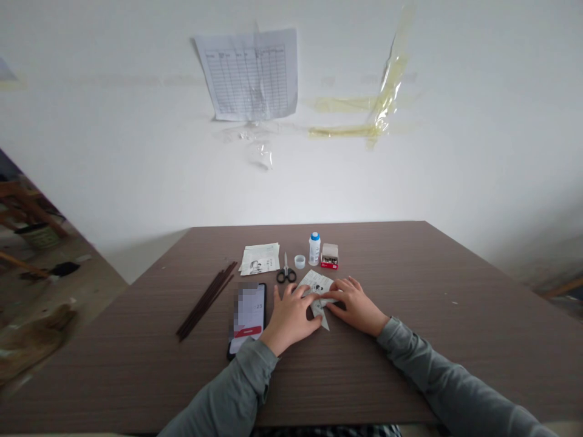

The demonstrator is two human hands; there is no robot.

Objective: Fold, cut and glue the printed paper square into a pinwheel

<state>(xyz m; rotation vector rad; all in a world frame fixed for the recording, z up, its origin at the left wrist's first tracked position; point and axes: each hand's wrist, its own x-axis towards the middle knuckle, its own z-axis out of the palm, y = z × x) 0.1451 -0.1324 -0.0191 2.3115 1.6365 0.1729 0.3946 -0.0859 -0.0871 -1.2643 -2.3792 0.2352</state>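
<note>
A folded piece of printed paper (314,279) lies on the table under both of my hands, with one pointed corner sticking out toward me. My left hand (294,312) rests on its left side, fingers spread and thumb held apart. From the right, my right hand (357,304) has its thumb and index finger at the paper's edge, closed on a fold. Part of the paper is covered by my fingers. Just beyond the left fingertips are black-handled scissors (286,275), points facing away.
A phone (248,315) lies left of my left hand, beside thin dark sticks (207,301). Farther back are a stack of printed papers (259,259), a small clear cup (299,261), a blue-capped bottle (314,250) and an opened red-and-white box (330,257). A wall borders the table (455,340).
</note>
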